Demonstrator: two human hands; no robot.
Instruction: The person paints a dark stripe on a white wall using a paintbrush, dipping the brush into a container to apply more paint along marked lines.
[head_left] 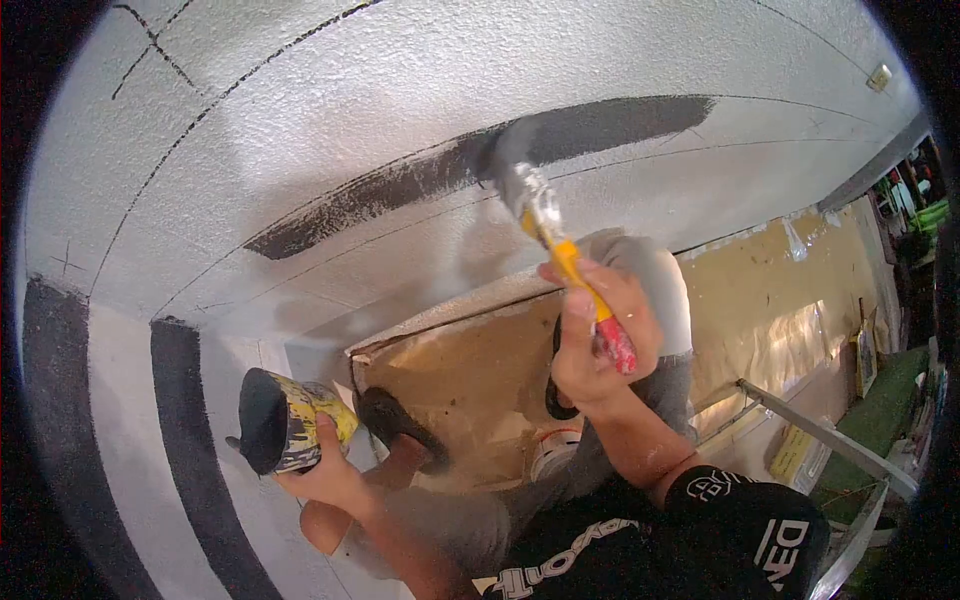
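In my right hand (605,330) is a paintbrush (566,262) with a yellow and red handle, my fingers closed round it. Its bristles, blurred by motion, touch the dark grey painted band (620,128) on the white textured wall (400,90). Toward the left end this band looks patchy, with white showing through. My left hand (330,470) grips a paint-smeared yellow can (318,410) from its side. The can is tilted with its dark mouth facing left, and what is inside cannot be made out.
Two dark vertical stripes (190,430) run down the wall at left. Thin pencil-like lines cross the wall. Brown paper (470,380) covers the floor around my feet. A metal ladder (830,435) stands at right, near a green cloth (880,420). A wall outlet (879,77) sits upper right.
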